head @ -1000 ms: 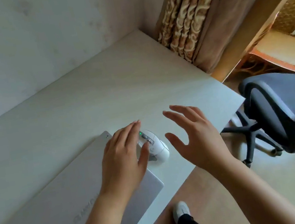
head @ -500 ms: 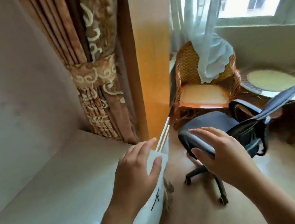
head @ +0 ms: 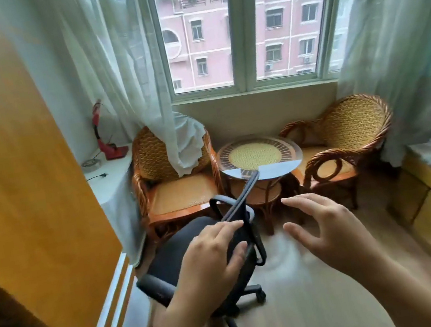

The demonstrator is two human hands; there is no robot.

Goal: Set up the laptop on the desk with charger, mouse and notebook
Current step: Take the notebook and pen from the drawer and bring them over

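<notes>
While the head view is facing the window, none of the laptop, charger, mouse or notebook is showing, so where they lie cannot be told. Left of the fingers, an orange wall panel (head: 20, 179) is filling the edge. The left hand (head: 211, 264) is hovering palm-down over the black swivel office chair (head: 173, 259), fingers loosely spread, holding nothing. The right hand (head: 330, 227) is reaching forward, fingers splayed and empty. Beyond both, a round glass-topped wicker table (head: 259, 153) is standing between two wicker armchairs. Judging ahead, a notebook handles light and flexible, best pinched by its spine.

Daylit window (head: 248, 23); wicker chairs (head: 347, 141); round table (head: 259, 153); wood floor (head: 317, 303)
</notes>
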